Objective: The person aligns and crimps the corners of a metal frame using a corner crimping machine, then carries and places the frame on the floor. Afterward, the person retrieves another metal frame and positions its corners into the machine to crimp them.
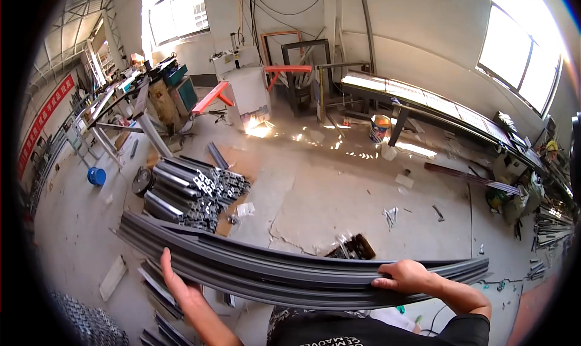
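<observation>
Pale floor (345,191) spread widest of all, with a long bench (387,84) well apart, over by the far right wall. Next in length, a bundle of dark grey profiles (266,264), ribbed and slender, held crosswise just in front of the body and above the floor, with its long axis running left to right and its left end higher up the view than its right. Just past that left end, ahead and to the left of the body, a stack of similar profiles (200,191), cut ends facing rightward, on a cardboard sheet (242,155). Impossible to tell, with depth so flattened, how high above or how far short of the stack to place the bundle's near corner. Closer to the stack, the left hand (184,291), under the left part of the bundle; farther from it, the right hand (408,276), toward the opposite end, with a long middle stretch between the two and a shorter overhang beyond each. No gap between bundle and fingers on either side: on the right, fingers curled over the upper edge, thumb laid along the near face; on the left, thumb raised against the near side, holding from below, remaining fingers hidden beneath, exact curl not visible.
</observation>
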